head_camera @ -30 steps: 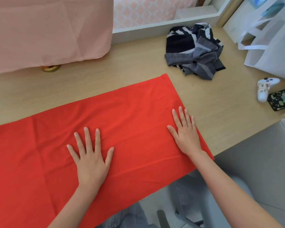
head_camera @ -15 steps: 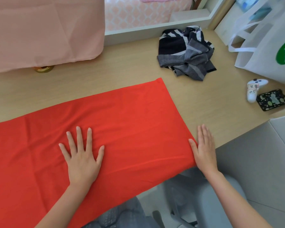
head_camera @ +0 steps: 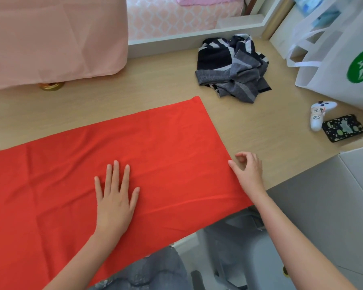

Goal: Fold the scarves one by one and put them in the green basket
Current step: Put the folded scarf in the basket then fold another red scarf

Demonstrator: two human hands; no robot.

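Observation:
A red scarf (head_camera: 166,153) lies spread flat along the wooden table (head_camera: 260,126), its near edge hanging over the front. My left hand (head_camera: 115,197) presses flat on its middle with fingers spread. My right hand (head_camera: 248,170) is at the scarf's right short edge; the thumb tip touches the edge, the other fingers are loosely curled over the bare table, and no cloth shows between them. A crumpled black, grey and white striped scarf (head_camera: 231,68) sits at the back of the table. No green basket is in view.
A white bag with a green logo (head_camera: 333,59) stands at the far right. A white controller (head_camera: 320,116) and a dark patterned phone (head_camera: 343,127) lie near the table's right end. Pink cloth (head_camera: 50,38) hangs at the back left. A grey chair (head_camera: 239,248) is below the table's front edge.
My right hand slid off the scarf to its right edge and its fingers went from flat to curled. My left hand stayed flat on the scarf.

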